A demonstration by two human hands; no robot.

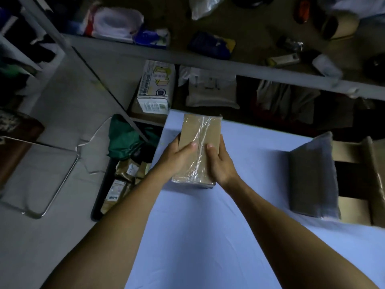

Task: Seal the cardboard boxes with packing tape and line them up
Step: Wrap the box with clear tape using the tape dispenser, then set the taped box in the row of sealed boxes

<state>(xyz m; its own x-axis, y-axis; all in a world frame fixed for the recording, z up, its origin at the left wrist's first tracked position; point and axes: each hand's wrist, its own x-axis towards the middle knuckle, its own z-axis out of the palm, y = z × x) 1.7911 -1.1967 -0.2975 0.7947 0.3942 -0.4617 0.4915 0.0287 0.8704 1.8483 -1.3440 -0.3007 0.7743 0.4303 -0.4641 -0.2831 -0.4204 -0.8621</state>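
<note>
You grip the taped box [199, 151] in both hands [180, 156] [221, 161] at the bed's [208, 236] far-left corner; the box at its right edge [312, 180] looks unaligned.

Cluttered storeroom: metal shelving [208, 63] crammed with bagged goods, cartons [155, 88] beneath.

Bare forearms, unadorned hands [183, 157]

Single head-worn wide-angle view, looking forward and steeply down from above onto a blue-covered table [208, 236]. Close in: both forearms run up from the bottom edge. Metal shelving [208, 64] and floor clutter fill the far edge.
</note>
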